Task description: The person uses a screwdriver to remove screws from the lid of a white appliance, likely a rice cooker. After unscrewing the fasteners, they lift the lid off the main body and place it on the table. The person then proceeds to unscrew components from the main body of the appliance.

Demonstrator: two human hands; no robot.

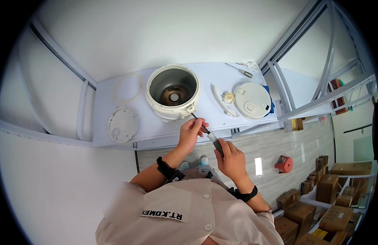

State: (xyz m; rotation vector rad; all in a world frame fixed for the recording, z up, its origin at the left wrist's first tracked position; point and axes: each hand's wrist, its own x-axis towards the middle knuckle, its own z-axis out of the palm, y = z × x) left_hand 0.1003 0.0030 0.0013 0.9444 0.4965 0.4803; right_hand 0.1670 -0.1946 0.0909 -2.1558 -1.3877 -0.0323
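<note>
A white rice cooker body point(159, 107) stands open on the table, its grey inside showing a brown-stained base with a round disc in the middle. Both my hands are on a screwdriver point(214, 140) with a dark shaft and a grey, partly translucent handle. Its tip meets the front right of the cooker's rim, near the latch area. My left hand point(190, 132) pinches the shaft close to the cooker. Around the handle's back end my right hand point(232, 160) is closed. Whether the tip sits in a screw is too small to tell.
A white round lid point(252, 100) lies at the right, beside a curved white strip point(223, 102) and a small cream coil point(228, 97). Behind them is another screwdriver point(245, 73). At the left are a perforated disc point(122, 124) and a pale ring point(116, 90). A red stool point(284, 164) stands on the floor.
</note>
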